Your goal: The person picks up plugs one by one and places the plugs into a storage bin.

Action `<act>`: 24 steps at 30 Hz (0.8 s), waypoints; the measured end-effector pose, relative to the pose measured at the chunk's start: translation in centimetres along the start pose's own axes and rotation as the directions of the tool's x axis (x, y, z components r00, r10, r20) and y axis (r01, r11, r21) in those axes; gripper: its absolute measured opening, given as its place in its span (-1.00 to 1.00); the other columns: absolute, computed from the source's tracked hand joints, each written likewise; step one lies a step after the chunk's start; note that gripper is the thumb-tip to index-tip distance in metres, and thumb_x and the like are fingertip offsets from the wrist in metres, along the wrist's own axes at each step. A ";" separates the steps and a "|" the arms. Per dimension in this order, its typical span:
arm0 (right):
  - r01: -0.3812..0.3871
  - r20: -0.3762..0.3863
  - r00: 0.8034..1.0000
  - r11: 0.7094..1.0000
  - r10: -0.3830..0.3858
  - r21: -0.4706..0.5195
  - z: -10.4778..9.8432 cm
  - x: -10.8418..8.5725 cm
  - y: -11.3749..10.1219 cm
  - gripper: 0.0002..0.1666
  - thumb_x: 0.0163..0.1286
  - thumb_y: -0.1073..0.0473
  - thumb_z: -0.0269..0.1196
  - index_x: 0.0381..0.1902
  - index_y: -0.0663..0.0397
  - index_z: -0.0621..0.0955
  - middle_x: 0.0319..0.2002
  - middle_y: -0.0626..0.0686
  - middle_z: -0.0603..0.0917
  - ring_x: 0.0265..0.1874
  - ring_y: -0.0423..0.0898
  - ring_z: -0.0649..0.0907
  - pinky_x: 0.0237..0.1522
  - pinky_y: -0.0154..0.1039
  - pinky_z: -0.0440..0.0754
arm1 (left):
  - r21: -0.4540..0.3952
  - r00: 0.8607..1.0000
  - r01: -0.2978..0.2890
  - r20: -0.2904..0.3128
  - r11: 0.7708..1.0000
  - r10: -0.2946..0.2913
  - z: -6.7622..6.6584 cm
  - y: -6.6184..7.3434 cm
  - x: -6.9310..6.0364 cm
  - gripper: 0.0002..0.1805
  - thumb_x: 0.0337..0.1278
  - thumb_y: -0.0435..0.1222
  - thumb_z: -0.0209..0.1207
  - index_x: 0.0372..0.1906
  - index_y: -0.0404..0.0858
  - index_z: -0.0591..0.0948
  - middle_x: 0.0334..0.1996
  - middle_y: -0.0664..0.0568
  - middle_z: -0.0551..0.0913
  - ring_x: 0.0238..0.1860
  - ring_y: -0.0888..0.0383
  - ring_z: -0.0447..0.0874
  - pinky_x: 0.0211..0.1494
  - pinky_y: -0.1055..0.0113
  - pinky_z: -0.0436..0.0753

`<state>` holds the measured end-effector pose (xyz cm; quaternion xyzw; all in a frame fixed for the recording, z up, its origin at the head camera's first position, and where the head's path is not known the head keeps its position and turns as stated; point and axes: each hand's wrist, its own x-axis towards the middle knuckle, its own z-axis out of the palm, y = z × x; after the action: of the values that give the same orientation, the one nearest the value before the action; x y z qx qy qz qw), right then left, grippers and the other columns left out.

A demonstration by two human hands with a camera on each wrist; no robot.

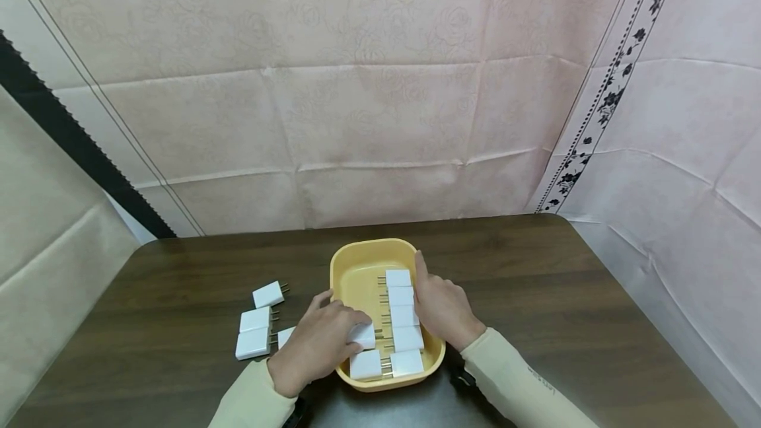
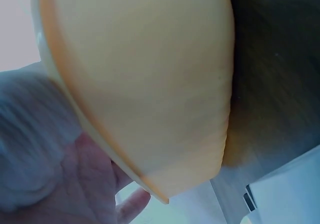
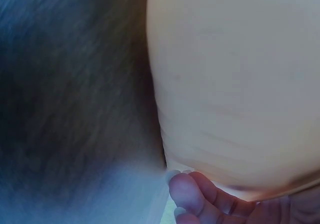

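A yellow plastic tray (image 1: 389,385) stands on the table and holds several white charger plugs with metal prongs. Five plugs (image 1: 407,337) form a column along its right side, prongs facing left. Near the front left lies another plug (image 1: 365,365), prongs facing right. My left hand (image 1: 321,342) reaches over the left rim and pinches a white plug (image 1: 362,335) between thumb and finger, just behind that one. At the right rim my right hand (image 1: 442,306) grips the tray; its curled fingers (image 3: 187,194) show against the outer wall in the right wrist view.
Left of the tray, several more white plugs (image 1: 253,342) lie on the dark wooden table (image 1: 535,296); one (image 1: 285,335) is partly hidden by my left hand. Pale patterned cloth (image 1: 380,117) hangs behind the table and at both sides.
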<state>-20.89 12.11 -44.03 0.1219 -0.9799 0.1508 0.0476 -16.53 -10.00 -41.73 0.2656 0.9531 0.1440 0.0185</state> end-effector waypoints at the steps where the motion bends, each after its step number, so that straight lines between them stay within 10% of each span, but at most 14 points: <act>1: 0.002 0.000 1.000 1.000 -0.002 0.002 0.0 0.0 0.0 -0.16 0.51 0.20 0.17 0.58 0.29 0.07 -0.67 -0.06 0.41 -0.79 -0.17 0.37 -0.71 -0.30 0.23 | 0.004 1.000 -0.001 -0.002 1.000 0.001 0.0 0.0 0.0 -0.63 -0.01 -0.24 0.50 -0.02 -0.11 0.76 -0.08 0.09 0.81 0.04 0.07 0.68 0.46 -0.22 0.25; 24: 0.011 -0.024 1.000 1.000 -0.010 0.015 0.1 0.0 0.0 -0.18 0.51 0.21 0.17 0.58 0.30 0.10 -0.71 -0.07 0.38 -0.81 -0.18 0.34 -0.73 -0.31 0.21 | 0.115 0.997 -0.038 -0.056 0.993 0.045 0.2 0.4 0.2 -0.69 -0.17 -0.27 0.56 -0.23 -0.08 0.74 -0.32 0.10 0.80 -0.23 0.17 0.72 0.40 -0.20 0.34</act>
<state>-20.88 12.08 -44.08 0.1255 -0.9774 0.1596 0.0590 -16.47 -9.54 -41.80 0.2818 0.9541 0.0973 -0.0276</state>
